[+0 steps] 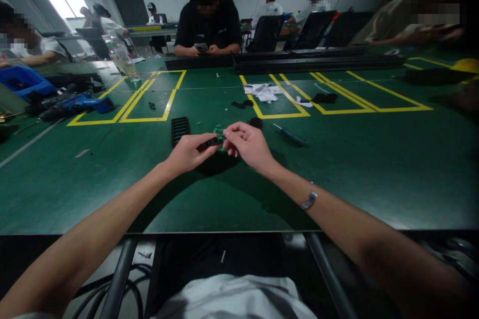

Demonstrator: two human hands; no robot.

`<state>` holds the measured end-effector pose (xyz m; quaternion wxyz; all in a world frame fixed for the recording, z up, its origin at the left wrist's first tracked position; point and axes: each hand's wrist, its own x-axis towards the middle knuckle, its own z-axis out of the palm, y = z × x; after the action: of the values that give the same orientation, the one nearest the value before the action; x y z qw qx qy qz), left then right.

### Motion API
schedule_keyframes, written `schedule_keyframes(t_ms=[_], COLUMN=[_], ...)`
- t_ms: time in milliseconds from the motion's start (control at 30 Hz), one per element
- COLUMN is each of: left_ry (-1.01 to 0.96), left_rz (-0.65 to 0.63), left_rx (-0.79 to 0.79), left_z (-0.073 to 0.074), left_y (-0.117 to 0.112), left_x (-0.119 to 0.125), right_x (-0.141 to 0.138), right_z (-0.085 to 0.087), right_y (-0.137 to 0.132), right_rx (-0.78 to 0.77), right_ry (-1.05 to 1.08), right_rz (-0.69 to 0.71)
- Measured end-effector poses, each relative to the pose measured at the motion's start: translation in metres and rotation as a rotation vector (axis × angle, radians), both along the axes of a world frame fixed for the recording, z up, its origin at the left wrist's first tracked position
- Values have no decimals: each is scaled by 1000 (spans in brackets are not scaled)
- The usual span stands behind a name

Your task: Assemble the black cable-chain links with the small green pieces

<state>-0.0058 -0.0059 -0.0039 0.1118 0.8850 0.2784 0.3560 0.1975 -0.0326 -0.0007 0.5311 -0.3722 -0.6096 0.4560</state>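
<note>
My left hand point(189, 152) and my right hand point(247, 145) meet above the green table point(112, 179). Between them they pinch a small green circuit board with a black part point(217, 139). My left fingers grip its black end, while my right fingers close on its green end. A black ribbed part point(180, 129) lies on the table just behind my left hand. A small black piece point(256, 122) sits behind my right hand, and a screwdriver point(291, 135) lies to its right.
Yellow tape marks boxes on the table. White papers point(264, 91) and small black parts lie further back. A blue bin point(22, 79) and dark tools sit at the left, near a plastic bottle point(121, 57). A person in black sits opposite; others work around.
</note>
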Motion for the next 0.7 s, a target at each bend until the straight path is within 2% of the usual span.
schedule_keyframes(t_ms=[367, 700], left_ry=[-1, -4], left_rz=[18, -3], left_rx=[29, -7], left_z=[-4, -7], left_y=[2, 6], left_x=[-1, -3], right_x=[1, 0], right_z=[-1, 2], right_y=[1, 0], right_rx=[48, 114], right_ry=[16, 61], right_rz=[-37, -64])
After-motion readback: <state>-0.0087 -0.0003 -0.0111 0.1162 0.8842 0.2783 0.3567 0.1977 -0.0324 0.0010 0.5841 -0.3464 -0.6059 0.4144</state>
